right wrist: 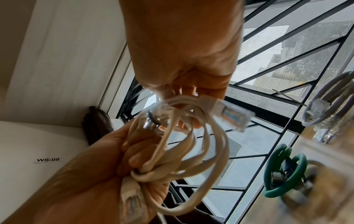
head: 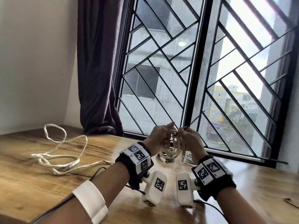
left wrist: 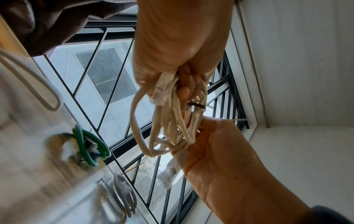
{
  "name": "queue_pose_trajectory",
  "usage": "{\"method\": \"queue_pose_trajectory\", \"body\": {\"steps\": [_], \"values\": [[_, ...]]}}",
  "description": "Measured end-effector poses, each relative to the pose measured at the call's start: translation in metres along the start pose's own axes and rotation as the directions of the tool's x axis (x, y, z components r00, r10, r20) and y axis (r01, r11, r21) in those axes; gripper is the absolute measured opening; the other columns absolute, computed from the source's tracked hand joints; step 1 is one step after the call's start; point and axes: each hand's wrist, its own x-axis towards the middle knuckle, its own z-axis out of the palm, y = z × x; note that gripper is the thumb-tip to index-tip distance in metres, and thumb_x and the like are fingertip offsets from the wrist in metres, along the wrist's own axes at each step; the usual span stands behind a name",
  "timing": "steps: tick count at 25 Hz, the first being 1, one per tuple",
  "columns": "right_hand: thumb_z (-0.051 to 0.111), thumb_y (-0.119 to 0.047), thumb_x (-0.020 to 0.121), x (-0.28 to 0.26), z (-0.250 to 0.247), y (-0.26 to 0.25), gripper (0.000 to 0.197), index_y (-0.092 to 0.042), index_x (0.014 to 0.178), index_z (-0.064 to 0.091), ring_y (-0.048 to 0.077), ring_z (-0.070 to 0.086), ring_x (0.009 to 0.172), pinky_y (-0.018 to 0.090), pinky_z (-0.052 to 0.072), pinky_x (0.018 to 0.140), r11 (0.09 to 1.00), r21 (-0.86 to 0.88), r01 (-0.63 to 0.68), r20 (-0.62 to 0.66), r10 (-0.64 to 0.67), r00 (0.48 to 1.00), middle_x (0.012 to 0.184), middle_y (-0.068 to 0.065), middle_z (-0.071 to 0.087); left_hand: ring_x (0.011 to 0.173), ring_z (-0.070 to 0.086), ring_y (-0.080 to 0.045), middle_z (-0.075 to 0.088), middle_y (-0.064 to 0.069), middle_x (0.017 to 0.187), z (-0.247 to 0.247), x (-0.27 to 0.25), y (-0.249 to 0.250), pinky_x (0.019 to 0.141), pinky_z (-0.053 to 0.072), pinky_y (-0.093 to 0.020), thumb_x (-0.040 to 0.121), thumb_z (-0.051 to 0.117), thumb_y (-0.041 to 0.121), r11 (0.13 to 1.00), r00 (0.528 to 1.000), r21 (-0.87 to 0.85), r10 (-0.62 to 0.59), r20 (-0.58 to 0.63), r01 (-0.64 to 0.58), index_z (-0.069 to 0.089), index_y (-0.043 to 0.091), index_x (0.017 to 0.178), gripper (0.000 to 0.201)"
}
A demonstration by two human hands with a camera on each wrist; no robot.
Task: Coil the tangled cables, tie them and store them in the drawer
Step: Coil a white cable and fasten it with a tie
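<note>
Both the left hand (head: 157, 139) and right hand (head: 191, 139) are gripping the cream coiled cable (head: 175, 146) at six o'clock above the table (head: 40, 183), and a loosening black tie (left wrist: 195, 104) is risking loops springing apart.

Stood behind the wood-grain table top (head: 40, 175): a black-framed window with a diagonal metal grille (head: 202, 62), a dark purple curtain (head: 97, 70) hanging at its left, a plain white wall (head: 35, 54), and a small "WS-09" label (right wrist: 48, 160).

Home room, curtain (head: 98, 65), grilled window (head: 202, 70)
</note>
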Motion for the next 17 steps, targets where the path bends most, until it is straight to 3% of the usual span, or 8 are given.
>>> {"method": "queue_pose_trajectory", "body": {"steps": [2,4,6,12,17], "values": [[0.053,-0.024,0.092,-0.006,-0.001,-0.005,0.028,-0.019,0.068,0.066,0.024,0.061,0.066,0.035,0.05,0.067,0.996,0.086,-0.014,0.038,0.011,0.999,0.079,0.016,0.068,0.029,0.025,-0.004,0.03,0.009,0.039,0.0,0.0,-0.001,0.031,0.025,-0.014,0.095,0.052,0.034,1.0,1.0,-0.015,-0.009,-0.019,0.008,0.056,0.01,0.078,0.029],[0.05,-0.022,0.096,-0.014,0.001,-0.012,0.024,-0.017,0.083,0.07,0.014,0.06,0.054,0.023,0.05,0.053,0.975,0.216,0.044,0.096,-0.066,0.993,0.071,0.006,0.068,0.029,0.025,-0.004,0.032,0.008,0.04,0.0,-0.002,0.0,0.031,0.026,-0.014,0.095,0.053,0.032,1.0,1.0,-0.019,-0.002,-0.023,0.002,0.057,0.009,0.092,0.023],[0.048,-0.021,0.096,-0.019,0.004,-0.016,0.023,-0.012,0.094,0.069,0.008,0.061,0.053,0.019,0.049,0.049,0.956,0.274,0.101,0.146,-0.146,0.979,0.07,0.0,0.069,0.026,0.031,-0.004,0.04,0.009,0.038,0.001,-0.003,0.002,0.03,0.026,-0.013,0.096,0.051,0.025,0.999,0.999,-0.022,0.039,-0.036,-0.04,0.052,0.008,0.099,0.017],[0.05,-0.014,0.093,-0.02,0.008,-0.018,0.023,-0.003,0.083,0.067,0.025,0.058,0.061,0.033,0.049,0.063,0.946,0.317,0.064,0.138,-0.112,0.984,0.078,0.019,0.063,0.025,0.031,-0.004,0.04,0.005,0.033,0.005,-0.004,0.001,0.029,0.025,-0.011,0.093,0.05,0.015,0.994,0.991,-0.047,0.095,-0.095,-0.1,0.047,0.006,0.095,0.01],[0.041,-0.016,0.096,-0.017,0.007,-0.014,0.035,-0.005,0.07,0.063,0.016,0.052,0.044,0.023,0.045,0.045,0.95,0.301,-0.086,0.195,0.027,0.98,0.062,0.011,0.057,0.024,0.03,-0.005,0.039,0.006,0.032,0.008,-0.008,-0.001,0.029,0.024,-0.011,0.093,0.05,0.013,0.983,0.982,-0.127,0.112,-0.153,-0.132,0.046,0.007,0.074,0.02]]}}
